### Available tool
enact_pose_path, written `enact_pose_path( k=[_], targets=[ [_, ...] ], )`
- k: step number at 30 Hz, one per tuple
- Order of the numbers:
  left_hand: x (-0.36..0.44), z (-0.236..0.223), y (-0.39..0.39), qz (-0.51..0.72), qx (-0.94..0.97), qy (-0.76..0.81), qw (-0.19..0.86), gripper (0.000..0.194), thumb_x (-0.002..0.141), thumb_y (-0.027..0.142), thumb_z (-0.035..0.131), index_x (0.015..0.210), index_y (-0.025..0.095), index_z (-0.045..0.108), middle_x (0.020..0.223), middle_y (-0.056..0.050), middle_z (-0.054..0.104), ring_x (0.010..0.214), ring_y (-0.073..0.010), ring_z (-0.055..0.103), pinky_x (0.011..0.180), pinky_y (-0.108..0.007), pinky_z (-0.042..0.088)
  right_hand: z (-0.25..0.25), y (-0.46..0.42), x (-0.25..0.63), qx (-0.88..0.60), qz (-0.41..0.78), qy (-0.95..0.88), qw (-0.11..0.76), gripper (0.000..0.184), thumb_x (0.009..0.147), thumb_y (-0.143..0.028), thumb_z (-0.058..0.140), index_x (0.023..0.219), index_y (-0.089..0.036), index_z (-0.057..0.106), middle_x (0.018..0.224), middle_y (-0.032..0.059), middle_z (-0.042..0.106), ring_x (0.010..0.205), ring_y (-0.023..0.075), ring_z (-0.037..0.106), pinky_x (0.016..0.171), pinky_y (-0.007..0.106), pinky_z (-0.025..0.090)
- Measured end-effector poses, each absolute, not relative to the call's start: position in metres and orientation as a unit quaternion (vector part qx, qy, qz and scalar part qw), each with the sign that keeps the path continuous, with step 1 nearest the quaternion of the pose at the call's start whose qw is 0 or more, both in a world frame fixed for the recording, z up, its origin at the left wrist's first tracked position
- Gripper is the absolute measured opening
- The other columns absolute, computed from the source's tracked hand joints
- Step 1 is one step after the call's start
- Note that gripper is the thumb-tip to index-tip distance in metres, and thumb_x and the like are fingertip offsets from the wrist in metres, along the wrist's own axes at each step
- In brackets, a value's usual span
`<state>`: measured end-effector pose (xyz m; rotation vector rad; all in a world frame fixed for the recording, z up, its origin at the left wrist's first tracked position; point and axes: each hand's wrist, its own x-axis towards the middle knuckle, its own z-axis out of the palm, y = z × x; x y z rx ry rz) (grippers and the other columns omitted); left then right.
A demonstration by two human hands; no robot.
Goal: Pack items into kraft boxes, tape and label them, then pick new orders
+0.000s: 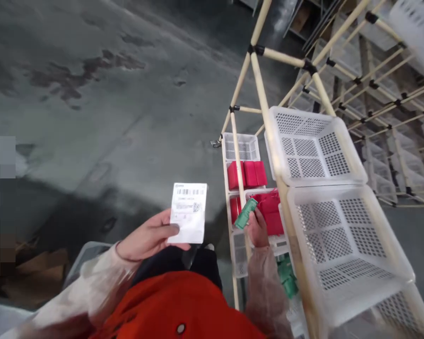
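My left hand [150, 237] pinches the lower left corner of a white printed label sheet [188, 214], which carries a barcode and a small square code. The thumb lies on top of the sheet and the other fingers are behind it. Over at the rack, my right hand [257, 228] grips a flat green packet [246, 213] at its right end. What the packet contains cannot be made out. Just beyond that hand, a white basket holds red pouches [273, 214] with thin red strings. Green packets [287, 277] lie in another basket below my right wrist.
A rack of pale tubes [259, 89] with black joints stands on the right. White perforated baskets [339, 235] rest on it, and red boxes [246, 174] sit lower down. Brown cardboard [38, 278] lies at the lower left. Grey floor [127, 127] stretches ahead, stained in places.
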<state>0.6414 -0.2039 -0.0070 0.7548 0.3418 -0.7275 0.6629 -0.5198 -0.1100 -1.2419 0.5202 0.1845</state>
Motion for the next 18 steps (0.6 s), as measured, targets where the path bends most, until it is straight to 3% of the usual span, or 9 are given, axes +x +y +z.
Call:
enact_pose_path(
  k=[4,7,14,18],
  targets=[
    [0.637,0.010,-0.199,-0.303,0.364,0.127,0.872,0.037,0.068,0.007,0.070,0.104,0.017,0.062,0.098,-0.008,0.071,0.080,-0.0231,0.069,0.066,-0.036,0.062,-0.058,-0.464,0.670,-0.497,0.100,0.200,0.838,0.038,0.074,-0.030,0.069,0.110,-0.026,0.061,0.100,0.0011,0.065,0.086,0.0169,0.061,0.070,0.033,0.053],
    [0.630,0.019,-0.190,-0.269,0.382,0.108,0.877,0.040,0.069,0.006,0.068,0.107,0.015,0.059,0.104,-0.010,0.070,0.081,-0.0230,0.069,0.066,-0.035,0.061,-0.025,-0.438,0.674,-0.402,0.201,0.181,0.875,0.026,0.077,-0.033,0.065,0.101,-0.023,0.063,0.097,0.0028,0.067,0.084,0.0177,0.062,0.070,0.034,0.053],
    [0.612,0.028,-0.175,-0.223,0.393,0.080,0.888,0.053,0.071,0.004,0.064,0.121,0.016,0.053,0.114,-0.013,0.067,0.092,-0.0271,0.068,0.067,-0.035,0.061,0.013,-0.402,0.681,-0.286,0.301,0.194,0.889,0.029,0.087,-0.048,0.055,0.096,-0.021,0.062,0.080,0.0018,0.062,0.067,0.0103,0.056,0.050,0.019,0.047],
    [0.610,0.028,-0.173,-0.215,0.386,0.065,0.895,0.055,0.070,0.004,0.063,0.123,0.018,0.053,0.117,-0.012,0.066,0.092,-0.0265,0.068,0.066,-0.033,0.061,0.016,-0.391,0.683,-0.304,0.285,0.229,0.880,0.024,0.092,-0.040,0.050,0.091,-0.020,0.063,0.078,0.0008,0.063,0.067,0.0103,0.059,0.056,0.021,0.051]
  ],
)
